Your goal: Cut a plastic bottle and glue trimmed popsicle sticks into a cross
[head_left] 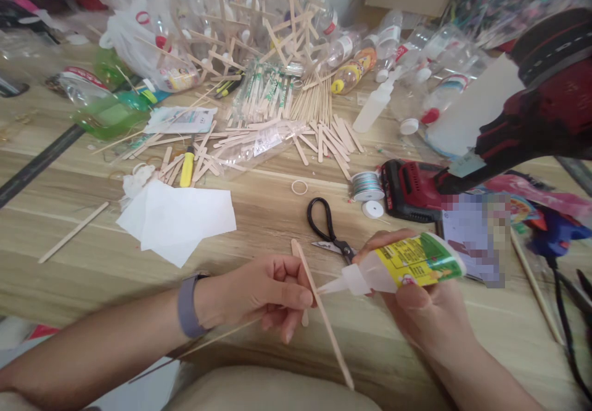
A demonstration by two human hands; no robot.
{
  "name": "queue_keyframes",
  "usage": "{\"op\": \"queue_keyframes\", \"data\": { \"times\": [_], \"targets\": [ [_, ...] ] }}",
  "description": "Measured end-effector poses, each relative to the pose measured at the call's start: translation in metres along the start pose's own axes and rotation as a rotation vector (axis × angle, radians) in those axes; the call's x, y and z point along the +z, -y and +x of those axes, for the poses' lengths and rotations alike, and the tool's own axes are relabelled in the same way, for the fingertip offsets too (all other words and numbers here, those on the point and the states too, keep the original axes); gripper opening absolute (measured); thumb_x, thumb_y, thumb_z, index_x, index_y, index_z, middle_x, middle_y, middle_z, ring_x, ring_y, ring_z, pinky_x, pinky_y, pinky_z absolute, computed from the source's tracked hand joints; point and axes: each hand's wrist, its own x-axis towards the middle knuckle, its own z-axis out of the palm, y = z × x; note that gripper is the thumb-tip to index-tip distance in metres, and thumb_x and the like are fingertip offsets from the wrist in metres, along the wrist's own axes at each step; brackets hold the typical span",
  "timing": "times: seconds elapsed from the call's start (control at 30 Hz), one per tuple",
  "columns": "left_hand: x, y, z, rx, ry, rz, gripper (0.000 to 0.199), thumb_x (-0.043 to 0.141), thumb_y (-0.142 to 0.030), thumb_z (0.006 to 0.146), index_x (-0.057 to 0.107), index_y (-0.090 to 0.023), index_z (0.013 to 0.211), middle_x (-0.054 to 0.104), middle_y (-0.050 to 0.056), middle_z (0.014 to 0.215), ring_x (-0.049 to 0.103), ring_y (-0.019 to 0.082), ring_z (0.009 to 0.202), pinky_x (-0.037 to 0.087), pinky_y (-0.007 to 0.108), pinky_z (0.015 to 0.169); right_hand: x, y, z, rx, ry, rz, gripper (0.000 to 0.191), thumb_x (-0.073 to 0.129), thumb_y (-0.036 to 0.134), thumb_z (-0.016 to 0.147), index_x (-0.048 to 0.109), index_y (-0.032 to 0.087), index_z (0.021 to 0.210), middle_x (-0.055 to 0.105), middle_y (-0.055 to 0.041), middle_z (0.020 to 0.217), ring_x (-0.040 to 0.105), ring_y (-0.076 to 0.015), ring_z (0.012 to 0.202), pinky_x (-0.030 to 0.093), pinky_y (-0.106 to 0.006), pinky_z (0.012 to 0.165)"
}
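My left hand [282,291], with a grey band at the wrist, pinches two crossing wooden craft sticks [330,331] near the lower middle. A thin bamboo skewer [219,337] runs down and left from beneath that hand. My right hand [416,306] is wrapped round a glue bottle [416,263] with a yellow and green label. The bottle lies nearly level, its narrow white nozzle pointing left and meeting the sticks beside my left fingertips. Black-handled scissors [326,223] lie just behind the bottle, their lower part hidden by my right hand.
White paper sheets [185,217] and a loose stick [74,232] lie at left. Behind are piled craft sticks [333,140], a yellow-handled tool [187,167] and plastic bottles [370,109]. A red power tool [416,189], thread spool [367,186] and blue glue gun [555,232] occupy the right.
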Motion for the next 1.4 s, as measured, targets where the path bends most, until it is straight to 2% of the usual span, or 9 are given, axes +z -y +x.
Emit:
{"op": "queue_keyframes", "data": {
  "times": [0.13,0.27,0.6,0.7,1.03,1.4],
  "targets": [
    [0.002,-0.002,-0.001,0.025,-0.012,0.03,0.035,0.079,-0.044,0.071,0.057,-0.016,0.068,0.06,-0.003,0.046,0.041,0.005,0.032,0.021,0.016,0.031,0.0,0.0,0.0,-0.018,-0.012,-0.031,0.044,0.075,0.057,0.074,0.059,0.032,0.106,0.067,-0.0046,0.085,0.061,-0.0215,0.063,0.052,-0.034,0.05],
    [0.002,-0.002,-0.001,0.026,-0.023,0.045,0.034,0.077,-0.043,0.072,0.058,-0.016,0.068,0.06,-0.003,0.046,0.04,0.004,0.032,0.022,0.016,0.032,-0.002,-0.002,0.0,-0.029,-0.021,-0.049,0.045,0.074,0.059,0.073,0.06,0.032,0.106,0.067,-0.0049,0.084,0.061,-0.022,0.062,0.051,-0.034,0.049],
    [-0.002,0.002,0.0,0.029,-0.013,-0.013,0.037,0.082,-0.039,0.068,0.052,-0.018,0.07,0.061,-0.004,0.047,0.049,0.006,0.036,0.025,0.013,0.031,-0.001,0.0,0.0,-0.019,-0.008,-0.01,0.044,0.076,0.057,0.073,0.061,0.032,0.106,0.069,-0.0044,0.084,0.062,-0.0215,0.062,0.052,-0.035,0.051],
    [-0.005,0.007,0.003,0.032,-0.006,-0.04,0.033,0.08,-0.036,0.071,0.052,-0.018,0.072,0.061,-0.004,0.047,0.053,0.007,0.037,0.026,0.013,0.031,-0.001,0.0,-0.001,-0.008,0.003,0.01,0.043,0.076,0.056,0.073,0.062,0.033,0.106,0.068,-0.0035,0.085,0.061,-0.02,0.063,0.054,-0.034,0.053],
    [0.001,0.0,-0.001,0.006,-0.039,-0.028,0.038,0.084,-0.037,0.066,0.052,-0.018,0.072,0.063,-0.004,0.05,0.052,0.007,0.036,0.028,0.014,0.033,-0.004,-0.006,0.0,-0.032,0.027,0.02,0.041,0.073,0.054,0.077,0.06,0.032,0.109,0.068,-0.0033,0.086,0.062,-0.0193,0.063,0.054,-0.032,0.053],
    [0.0,0.001,0.0,0.008,-0.05,-0.028,0.037,0.082,-0.04,0.067,0.052,-0.018,0.073,0.063,-0.004,0.049,0.052,0.007,0.037,0.028,0.015,0.034,-0.005,-0.006,0.0,-0.049,0.051,0.018,0.044,0.073,0.056,0.077,0.06,0.032,0.111,0.069,-0.0026,0.087,0.064,-0.0178,0.063,0.054,-0.029,0.055]
  ]
}}
